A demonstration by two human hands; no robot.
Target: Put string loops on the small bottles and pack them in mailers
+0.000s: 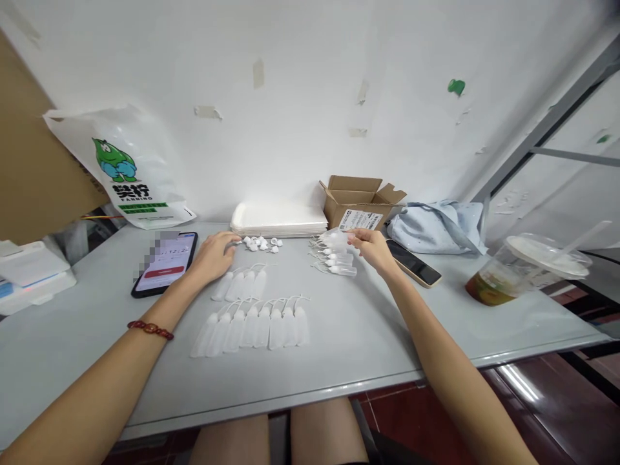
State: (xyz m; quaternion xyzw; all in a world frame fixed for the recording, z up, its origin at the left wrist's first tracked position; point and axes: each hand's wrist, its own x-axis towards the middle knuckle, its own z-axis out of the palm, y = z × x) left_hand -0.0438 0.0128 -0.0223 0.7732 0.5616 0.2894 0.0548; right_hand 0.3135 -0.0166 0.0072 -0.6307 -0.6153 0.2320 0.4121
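My right hand (372, 247) has its fingertips closed on the end of a small clear plastic bottle (343, 237), at the top of a stack of similar bottles (339, 259) with thin tubes pointing left. On the left, my left hand (212, 257) rests on the table with curled fingers, beside a heap of small white caps (261, 244). Something small and greyish shows at its fingertips, too small to name. Nearer to me lie two rows of flat translucent bottles with thin curved nozzle tubes: a short row (242, 285) and a longer row (254, 326).
A stack of white trays (278, 218) and an open cardboard box (358, 200) stand against the wall. One phone (167, 263) lies left, another phone (414, 263) right. A drink cup (518, 271) leans at right, near a pale blue cloth bag (436, 226). A white bag (126, 171) stands left.
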